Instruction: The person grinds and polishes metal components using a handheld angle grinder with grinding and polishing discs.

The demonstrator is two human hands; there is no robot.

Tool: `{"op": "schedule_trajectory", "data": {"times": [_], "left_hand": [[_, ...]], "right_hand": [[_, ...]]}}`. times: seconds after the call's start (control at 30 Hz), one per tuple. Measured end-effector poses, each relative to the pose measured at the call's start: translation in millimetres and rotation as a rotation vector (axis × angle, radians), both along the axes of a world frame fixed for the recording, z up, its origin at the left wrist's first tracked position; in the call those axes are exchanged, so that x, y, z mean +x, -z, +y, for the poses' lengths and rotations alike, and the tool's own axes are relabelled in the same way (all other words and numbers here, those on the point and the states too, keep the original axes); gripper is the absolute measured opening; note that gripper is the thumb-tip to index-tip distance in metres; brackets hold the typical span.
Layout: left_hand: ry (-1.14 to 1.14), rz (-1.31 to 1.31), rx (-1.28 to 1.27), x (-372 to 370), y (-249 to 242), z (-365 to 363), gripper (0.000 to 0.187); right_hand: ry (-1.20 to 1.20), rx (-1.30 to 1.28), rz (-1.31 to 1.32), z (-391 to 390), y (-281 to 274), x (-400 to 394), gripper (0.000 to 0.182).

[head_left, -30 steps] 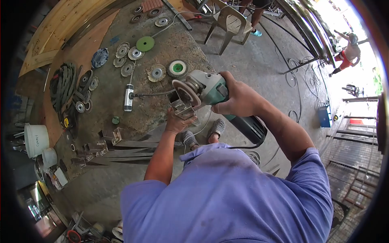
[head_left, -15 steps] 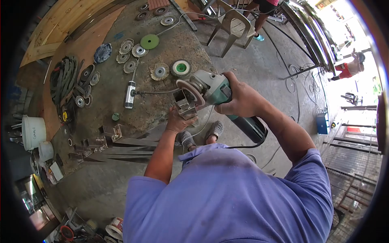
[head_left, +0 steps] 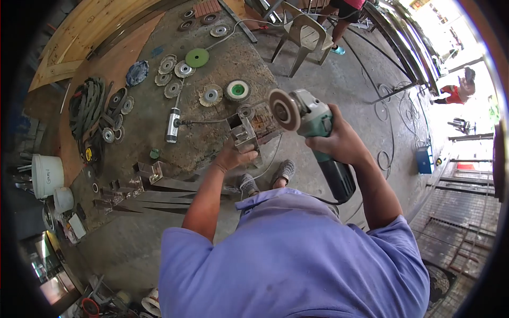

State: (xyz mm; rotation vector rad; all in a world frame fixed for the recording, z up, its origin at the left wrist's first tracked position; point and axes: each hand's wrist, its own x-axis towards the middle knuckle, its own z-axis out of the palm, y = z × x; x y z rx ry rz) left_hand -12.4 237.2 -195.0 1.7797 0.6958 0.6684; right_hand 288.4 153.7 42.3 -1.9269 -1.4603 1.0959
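My right hand (head_left: 342,139) is wrapped round the head of a green and grey angle grinder (head_left: 317,121), its body hanging down to the right. The grinder's round disc (head_left: 283,109) faces left, apart from the metal. At the bench's edge my left hand (head_left: 233,157) grips a shiny metal bracket (head_left: 242,131) from below. Just above the bracket, a small disc lies on the worktop (head_left: 207,132). A green-centred wheel (head_left: 237,90) and a flap disc (head_left: 210,95) lie beyond it.
More discs, a green disc (head_left: 196,58) and a power socket (head_left: 172,125) lie on the bench. Metal brackets (head_left: 151,172) stand at its left front. A plastic chair (head_left: 306,35) and a person (head_left: 344,16) are beyond. White buckets (head_left: 47,175) stand at left.
The grinder in my right hand has moved right, away from the bracket, and its disc has turned more into view. My left hand still holds the bracket in nearly the same place.
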Motion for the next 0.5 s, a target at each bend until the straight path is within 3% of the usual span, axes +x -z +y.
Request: {"op": "schedule_trajectory", "data": {"times": [0.1,0.2,0.3,0.5], "left_hand": [[0.048,-0.099,-0.325,-2,-53,9,0.061],[-0.067,-0.063,-0.197,7,-55,-5,0.057],[-0.347,-0.123,-0.131,27,-40,-39,0.049],[-0.451,-0.135,-0.129,47,6,-54,0.065]], "right_hand": [[0.073,-0.011,0.048,-23,-2,1,0.097],[0.121,-0.003,0.084,-39,1,0,0.097],[0.141,0.005,0.091,-48,0,0,0.097],[0.109,-0.038,0.122,-41,4,-12,0.096]]}}
